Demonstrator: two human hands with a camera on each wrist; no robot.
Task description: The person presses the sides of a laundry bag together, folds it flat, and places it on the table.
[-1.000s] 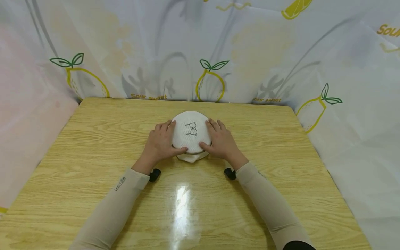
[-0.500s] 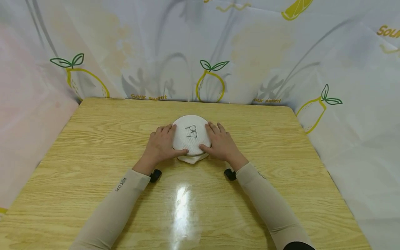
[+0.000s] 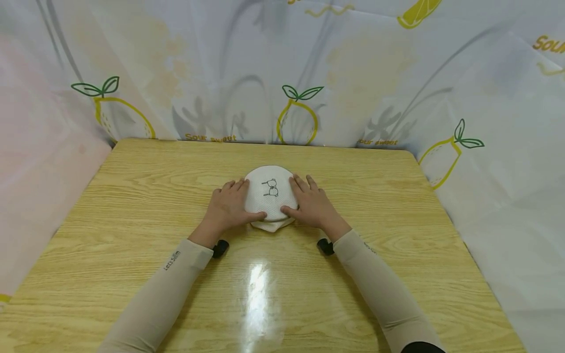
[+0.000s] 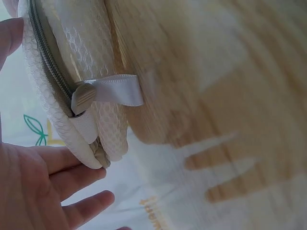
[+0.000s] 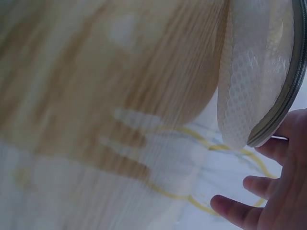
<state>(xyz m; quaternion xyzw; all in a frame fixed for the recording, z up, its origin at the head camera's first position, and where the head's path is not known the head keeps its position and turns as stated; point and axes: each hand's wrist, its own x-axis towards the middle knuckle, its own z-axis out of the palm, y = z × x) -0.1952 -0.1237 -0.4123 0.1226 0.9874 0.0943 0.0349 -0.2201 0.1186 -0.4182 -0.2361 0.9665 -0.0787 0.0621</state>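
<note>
A round white mesh laundry bag (image 3: 270,203), with a small line drawing on top, rests at the middle of the table between both hands. My left hand (image 3: 226,206) holds its left side, thumb along the near rim and fingers at the side. Opposite it, my right hand (image 3: 314,203) grips the right side in the same way. A zipper (image 4: 50,62) runs round the edge in the left wrist view, where a zipper pull (image 4: 84,98) hangs beside a white ribbon loop (image 4: 120,89). In the right wrist view the last fingers stand apart from the bag.
The wood-grain table (image 3: 132,206) is shiny and reflects the hands. A white curtain with lemon drawings (image 3: 375,73) hangs close behind its far edge and along the sides. Black camera mounts (image 3: 220,248) sit under both wrists.
The laundry bag has shifted slightly toward me, its far rim lower in the head view. Both hands keep their hold and move only a little with it.
</note>
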